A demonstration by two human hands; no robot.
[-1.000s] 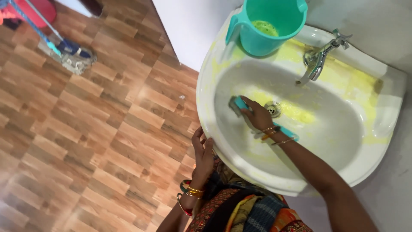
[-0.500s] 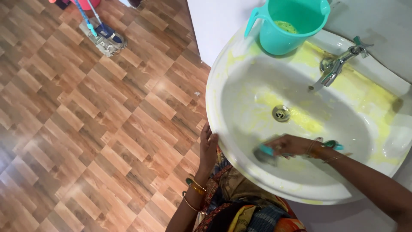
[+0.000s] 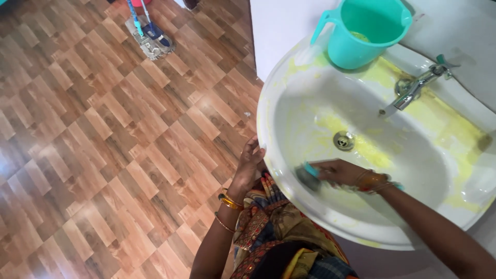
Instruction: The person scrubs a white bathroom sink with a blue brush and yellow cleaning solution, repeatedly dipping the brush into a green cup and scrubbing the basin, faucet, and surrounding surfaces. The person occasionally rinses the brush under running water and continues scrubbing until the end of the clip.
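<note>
A person's right hand (image 3: 338,172) presses a teal scrub brush (image 3: 309,175) against the near inner wall of a white washbasin (image 3: 289,201) streaked with yellow cleaner.

The fingers are closed around the brush — its bristled head sits just below the basin's front rim, between the rim and the metal drain (image 3: 343,140), and its edges blur. The left hand (image 3: 249,163) rests on the basin's outer edge at the near left, fingers curled loosely on the rim and grasping nothing else; gold bangles (image 3: 230,202) ring that wrist, and more bangles circle the right wrist. A teal plastic jug (image 3: 364,31) stands on the far ledge of the basin, near a chrome tap (image 3: 413,89) — both well apart from the brush. On the wood-patterned floor (image 3: 103,155), a mop head (image 3: 150,41) lies at the top of the view.
</note>
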